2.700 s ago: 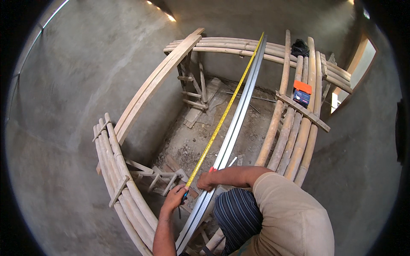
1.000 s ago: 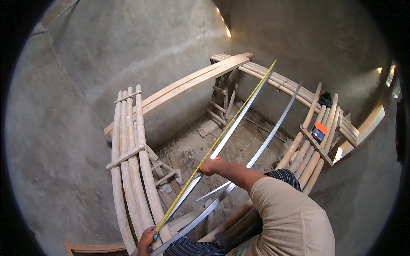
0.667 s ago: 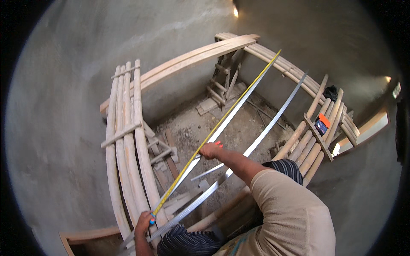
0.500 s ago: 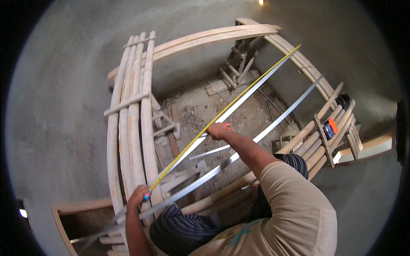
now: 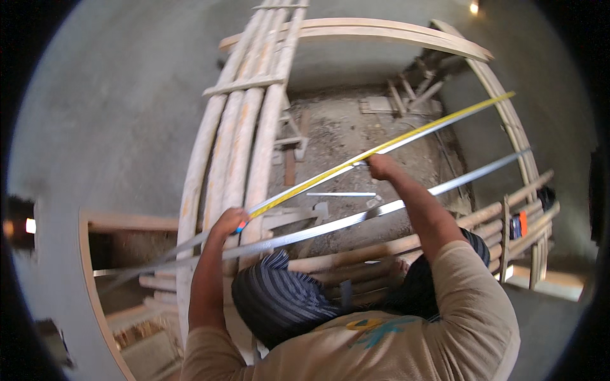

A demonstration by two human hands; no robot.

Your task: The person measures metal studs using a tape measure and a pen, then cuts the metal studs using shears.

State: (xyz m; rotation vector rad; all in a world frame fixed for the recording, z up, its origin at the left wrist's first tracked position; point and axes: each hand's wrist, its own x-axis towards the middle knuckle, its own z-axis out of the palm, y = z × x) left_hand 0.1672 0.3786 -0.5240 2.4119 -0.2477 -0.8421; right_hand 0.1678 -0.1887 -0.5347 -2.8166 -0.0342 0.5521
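A yellow tape measure (image 5: 438,122) runs stretched out along a long silver metal strip (image 5: 298,188), from lower left up to the far right. My left hand (image 5: 230,223) is closed at the tape's near end, around a small case with blue and red parts, against the strip. About midway along, my right hand (image 5: 382,166) is closed beside the tape and strip. A grey metal tip (image 5: 360,163) of a hand tool sticks out of it; its red handle, seen earlier, is hidden now. A second silver strip (image 5: 318,233) lies nearer me, roughly parallel.
Round wooden poles (image 5: 235,146) form a platform at left. More poles (image 5: 356,254) lie under me; paired planks (image 5: 356,30) span the far side. Rubble ground (image 5: 343,133) shows below, with a short metal piece (image 5: 340,194). A blue and orange item (image 5: 518,225) sits on the right-hand poles.
My view has shifted, so the platform and strips sit further right in the picture. Both hands stay closed at about the same places along the tape and strip.
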